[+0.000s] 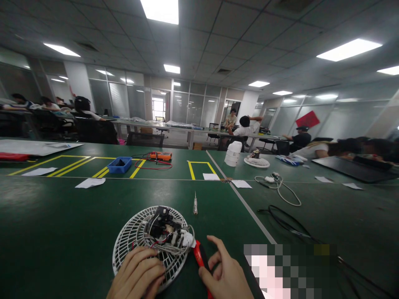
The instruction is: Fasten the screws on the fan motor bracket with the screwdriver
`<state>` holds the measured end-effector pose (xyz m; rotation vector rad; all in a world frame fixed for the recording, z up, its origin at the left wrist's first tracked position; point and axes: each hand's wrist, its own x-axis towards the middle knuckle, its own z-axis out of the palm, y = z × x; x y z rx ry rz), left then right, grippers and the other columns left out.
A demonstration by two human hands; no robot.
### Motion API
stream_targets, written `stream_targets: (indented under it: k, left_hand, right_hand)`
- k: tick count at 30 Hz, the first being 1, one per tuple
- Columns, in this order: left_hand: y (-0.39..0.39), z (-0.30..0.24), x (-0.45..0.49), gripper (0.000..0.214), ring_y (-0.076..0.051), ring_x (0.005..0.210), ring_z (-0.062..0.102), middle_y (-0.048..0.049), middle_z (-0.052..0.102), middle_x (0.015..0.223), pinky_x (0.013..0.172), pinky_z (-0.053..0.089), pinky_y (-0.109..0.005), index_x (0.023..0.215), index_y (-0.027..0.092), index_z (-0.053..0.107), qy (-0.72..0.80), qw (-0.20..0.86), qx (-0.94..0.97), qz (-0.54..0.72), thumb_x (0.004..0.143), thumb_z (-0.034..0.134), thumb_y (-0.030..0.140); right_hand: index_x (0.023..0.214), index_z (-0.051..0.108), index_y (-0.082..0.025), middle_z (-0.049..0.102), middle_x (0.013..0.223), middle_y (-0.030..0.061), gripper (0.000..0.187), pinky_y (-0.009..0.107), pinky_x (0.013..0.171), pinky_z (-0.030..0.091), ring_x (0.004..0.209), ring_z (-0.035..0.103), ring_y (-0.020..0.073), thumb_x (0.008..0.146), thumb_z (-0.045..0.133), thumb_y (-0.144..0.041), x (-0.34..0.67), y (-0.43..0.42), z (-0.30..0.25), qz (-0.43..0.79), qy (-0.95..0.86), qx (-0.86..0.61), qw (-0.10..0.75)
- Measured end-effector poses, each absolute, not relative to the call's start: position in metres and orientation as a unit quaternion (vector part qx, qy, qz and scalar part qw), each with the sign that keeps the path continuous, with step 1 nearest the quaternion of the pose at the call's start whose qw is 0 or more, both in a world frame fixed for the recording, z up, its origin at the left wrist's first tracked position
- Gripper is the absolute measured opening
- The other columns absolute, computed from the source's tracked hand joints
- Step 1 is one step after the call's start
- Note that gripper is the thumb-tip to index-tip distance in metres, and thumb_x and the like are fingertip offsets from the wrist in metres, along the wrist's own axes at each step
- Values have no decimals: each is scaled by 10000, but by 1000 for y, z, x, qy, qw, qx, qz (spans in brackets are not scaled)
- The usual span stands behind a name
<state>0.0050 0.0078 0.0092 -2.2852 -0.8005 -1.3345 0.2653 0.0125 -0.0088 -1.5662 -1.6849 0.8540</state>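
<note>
A white round fan grille (131,238) lies on the green table (62,224) near its front edge, with a dark motor and wiring assembly (166,230) on top. My left hand (139,276) rests on the grille's near rim, fingers curled down onto it. My right hand (226,276) sits just right of the grille, thumb and fingers bent around a red-and-black handled tool (199,257) lying on the table. A slim screwdriver (195,204) lies a little beyond the grille.
Further off stand a blue bin (119,164), an orange multimeter with red leads (160,156), a white fan housing (233,153), another grille (256,162), white and black cables (280,189), paper slips. Several people sit at far tables and at the right.
</note>
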Motion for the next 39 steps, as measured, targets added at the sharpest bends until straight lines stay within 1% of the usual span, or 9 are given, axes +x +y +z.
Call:
stream_targets:
  k: [3, 6, 8, 11, 16, 22, 27, 35, 39]
  left_hand:
    - [8, 8, 5, 185, -128, 961, 681, -9, 755, 865, 966, 499, -272, 955, 177, 698, -288, 175, -812, -477, 987, 529, 107]
    - [10, 6, 6, 165, -121, 945, 678, -1, 751, 852, 982, 484, -267, 944, 181, 695, -282, 172, -812, -481, 994, 544, 137]
    - [10, 6, 6, 163, -118, 938, 678, -2, 749, 852, 989, 481, -267, 943, 181, 692, -280, 171, -812, -482, 993, 544, 136]
    - [9, 6, 6, 166, -119, 937, 680, -12, 750, 864, 990, 485, -271, 955, 175, 687, -279, 170, -815, -478, 987, 537, 112]
    - [9, 9, 4, 175, -119, 916, 677, -21, 740, 844, 963, 494, -263, 954, 164, 679, -271, 171, -818, -478, 984, 519, 98]
    - [10, 6, 3, 132, -121, 920, 666, -30, 734, 855, 927, 509, -249, 976, 138, 686, -263, 149, -816, -492, 964, 565, 88]
    - [10, -1, -1, 131, -126, 956, 660, -34, 731, 895, 924, 525, -248, 1014, 140, 688, -271, 133, -824, -480, 941, 601, 76]
    - [10, -11, -5, 170, -148, 998, 659, -45, 732, 937, 935, 527, -280, 1053, 148, 683, -282, 123, -816, -489, 916, 631, 65]
    - [8, -12, -2, 172, -153, 1017, 650, -46, 730, 942, 941, 521, -298, 1057, 154, 677, -299, 100, -806, -501, 925, 624, 59]
  right_hand:
    - [1451, 383, -242, 572, 745, -76, 743, 259, 492, 420, 490, 553, 122, 771, 670, -329, 260, 11, -2, 435, -543, -557, 453]
    - [1489, 327, -244, 584, 720, -71, 917, 250, 410, 422, 479, 537, 138, 709, 785, -392, 255, 9, 10, 544, -413, -501, 532]
    - [1462, 379, -234, 600, 706, -57, 904, 262, 415, 454, 523, 584, 168, 690, 821, -394, 253, 7, 18, 580, -341, -474, 568]
    - [1363, 492, -205, 630, 727, -37, 756, 300, 507, 530, 604, 648, 192, 697, 822, -346, 252, 6, 24, 594, -263, -457, 607]
    - [1156, 588, -173, 676, 760, -17, 564, 378, 683, 597, 699, 705, 217, 668, 845, -290, 254, 10, 22, 592, -207, -458, 630]
    - [913, 602, -186, 682, 745, -36, 416, 376, 684, 604, 679, 706, 206, 612, 880, -259, 254, 11, 22, 572, -171, -448, 666]
    - [909, 604, -184, 684, 742, -35, 402, 367, 662, 599, 683, 710, 211, 615, 868, -259, 252, 9, 22, 559, -174, -449, 676]
    - [1017, 585, -188, 682, 704, -50, 479, 343, 627, 593, 650, 690, 187, 617, 841, -247, 249, 9, 23, 542, -153, -451, 692]
    - [983, 584, -191, 692, 739, -45, 477, 353, 631, 601, 669, 698, 194, 598, 861, -247, 249, 8, 22, 544, -154, -448, 692]
